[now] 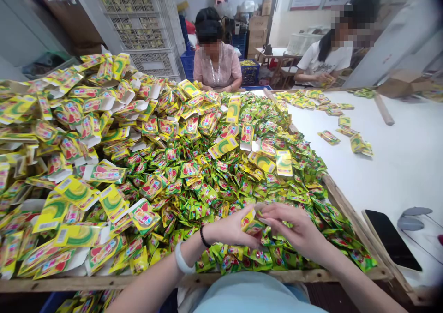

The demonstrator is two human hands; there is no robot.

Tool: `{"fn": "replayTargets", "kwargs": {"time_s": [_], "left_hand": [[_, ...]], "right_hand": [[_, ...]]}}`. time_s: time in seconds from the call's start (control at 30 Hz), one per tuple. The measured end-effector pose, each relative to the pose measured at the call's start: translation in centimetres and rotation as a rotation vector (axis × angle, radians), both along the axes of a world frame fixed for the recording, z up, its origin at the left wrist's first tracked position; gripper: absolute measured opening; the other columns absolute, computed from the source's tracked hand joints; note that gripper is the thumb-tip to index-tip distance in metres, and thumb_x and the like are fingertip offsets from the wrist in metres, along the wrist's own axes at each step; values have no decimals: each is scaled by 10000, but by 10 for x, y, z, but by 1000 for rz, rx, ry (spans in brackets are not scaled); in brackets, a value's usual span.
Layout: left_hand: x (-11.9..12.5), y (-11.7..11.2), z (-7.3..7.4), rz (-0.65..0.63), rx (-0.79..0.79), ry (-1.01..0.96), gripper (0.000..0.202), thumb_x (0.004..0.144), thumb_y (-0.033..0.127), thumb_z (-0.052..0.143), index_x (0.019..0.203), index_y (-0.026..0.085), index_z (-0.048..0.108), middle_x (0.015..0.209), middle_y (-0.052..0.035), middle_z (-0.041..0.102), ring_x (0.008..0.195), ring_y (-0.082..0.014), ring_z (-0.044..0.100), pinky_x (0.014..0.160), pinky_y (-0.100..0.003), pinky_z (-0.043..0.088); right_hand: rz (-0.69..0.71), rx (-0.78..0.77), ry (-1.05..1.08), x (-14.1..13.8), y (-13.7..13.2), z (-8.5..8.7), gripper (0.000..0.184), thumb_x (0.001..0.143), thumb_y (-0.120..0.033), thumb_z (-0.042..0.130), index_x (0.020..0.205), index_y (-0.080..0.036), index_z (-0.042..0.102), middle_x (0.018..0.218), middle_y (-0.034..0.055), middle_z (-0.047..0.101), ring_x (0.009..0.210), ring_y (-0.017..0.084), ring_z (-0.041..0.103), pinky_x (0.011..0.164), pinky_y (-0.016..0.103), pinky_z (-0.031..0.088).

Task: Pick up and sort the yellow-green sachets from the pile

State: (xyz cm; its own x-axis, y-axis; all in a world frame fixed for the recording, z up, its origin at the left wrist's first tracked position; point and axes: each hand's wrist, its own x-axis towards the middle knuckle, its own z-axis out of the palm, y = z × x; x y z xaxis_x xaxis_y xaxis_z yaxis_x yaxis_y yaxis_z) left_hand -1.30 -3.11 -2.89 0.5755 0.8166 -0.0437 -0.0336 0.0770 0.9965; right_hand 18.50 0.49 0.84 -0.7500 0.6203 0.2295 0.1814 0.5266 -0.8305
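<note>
Low over the pile, close to my body, my left hand [232,227] is wrapped round a small yellow box [249,221]. My right hand [292,225] meets it from the other side, fingertips bent together at the box's end; whether a packet is between them is hidden. Beneath both hands spreads a heap of small green candy packets [207,190]. To the left rises a big mound of yellow cardboard boxes [78,188], many with white flaps standing up. A few such boxes [223,147] lie on top of the packets.
A wooden rail [114,283] edges the table in front of me. On the white table [391,165] at right lie a phone [391,239], glasses [411,218] and several filled boxes [328,137]. Two people sit across. White crates [138,31] stand behind.
</note>
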Motion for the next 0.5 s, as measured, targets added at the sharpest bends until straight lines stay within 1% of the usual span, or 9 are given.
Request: {"fn": "replayTargets", "kwargs": {"time_s": [0.1, 0.17, 0.23, 0.27, 0.3, 0.33, 0.4, 0.43, 0.5], "left_hand": [[15, 6, 0, -68, 23, -14, 653, 651, 221, 728, 1227, 167, 426, 1173, -96, 532, 1072, -232, 524, 919, -374, 427], [20, 10, 4, -97, 54, 27, 802, 687, 256, 710, 1356, 186, 273, 1237, -116, 520, 1126, -241, 517, 959, -398, 409], [13, 14, 10, -40, 163, 162, 948, 713, 325, 696, 1429, 209, 86, 1339, -141, 456, 1219, -254, 455, 1029, -425, 349], [2, 16, 13, 49, 258, 281, 941, 736, 361, 672, 1438, 222, 61, 1396, -143, 396, 1276, -260, 392, 1069, -440, 295], [-12, 18, 15, 172, 371, 431, 872, 765, 386, 635, 1439, 239, 102, 1442, -131, 334, 1327, -264, 312, 1103, -455, 229], [-31, 19, 16, 316, 485, 602, 756, 798, 399, 589, 1424, 254, 192, 1469, -109, 290, 1364, -267, 232, 1124, -471, 163], [-74, 20, 13, 578, 622, 950, 515, 876, 367, 459, 1368, 278, 339, 1464, -71, 313, 1390, -267, 148, 1122, -531, 83], [-96, 20, 8, 666, 639, 1099, 482, 888, 352, 432, 1359, 277, 357, 1451, -69, 340, 1393, -273, 130, 1110, -561, 78], [-133, 17, -5, 722, 647, 1309, 496, 878, 365, 451, 1356, 263, 365, 1439, -80, 363, 1391, -297, 133, 1087, -595, 121]], "right_hand": [[62, -65, -105, 1, -10, -6, 180, 901, -264, 493, 878, -191, 656, 927, 63, 661, 875, 172, 601, 789, 269, 479], [25, -41, -129, 8, -8, -8, 185, 896, -289, 497, 889, -193, 656, 933, 68, 656, 889, 182, 597, 797, 280, 479], [-85, 80, -114, 25, 9, -8, 195, 894, -300, 489, 879, -202, 657, 947, 73, 649, 940, 200, 587, 815, 297, 470], [-195, 174, -108, 38, 23, -8, 196, 889, -305, 490, 864, -204, 657, 962, 79, 642, 959, 211, 583, 814, 305, 463], [-348, 289, -111, 52, 41, -6, 191, 875, -320, 507, 842, -205, 656, 966, 86, 639, 973, 227, 580, 799, 315, 457], [-561, 396, -148, 68, 61, -4, 186, 861, -327, 523, 829, -197, 651, 980, 101, 636, 925, 231, 597, 738, 316, 454], [-1066, 548, -376, 100, 103, 3, 236, 828, -312, 563, 1006, -175, 636, 1034, 151, 633, 837, 263, 614, 671, 369, 406], [-1210, 573, -482, 113, 123, 7, 381, 825, -313, 563, 1172, -156, 567, 1094, 195, 614, 884, 307, 605, 667, 402, 378], [-1331, 564, -528, 127, 156, 14, 512, 855, -331, 514, 1302, -88, 453, 1216, 283, 522, 1008, 375, 552, 685, 449, 335]]}}
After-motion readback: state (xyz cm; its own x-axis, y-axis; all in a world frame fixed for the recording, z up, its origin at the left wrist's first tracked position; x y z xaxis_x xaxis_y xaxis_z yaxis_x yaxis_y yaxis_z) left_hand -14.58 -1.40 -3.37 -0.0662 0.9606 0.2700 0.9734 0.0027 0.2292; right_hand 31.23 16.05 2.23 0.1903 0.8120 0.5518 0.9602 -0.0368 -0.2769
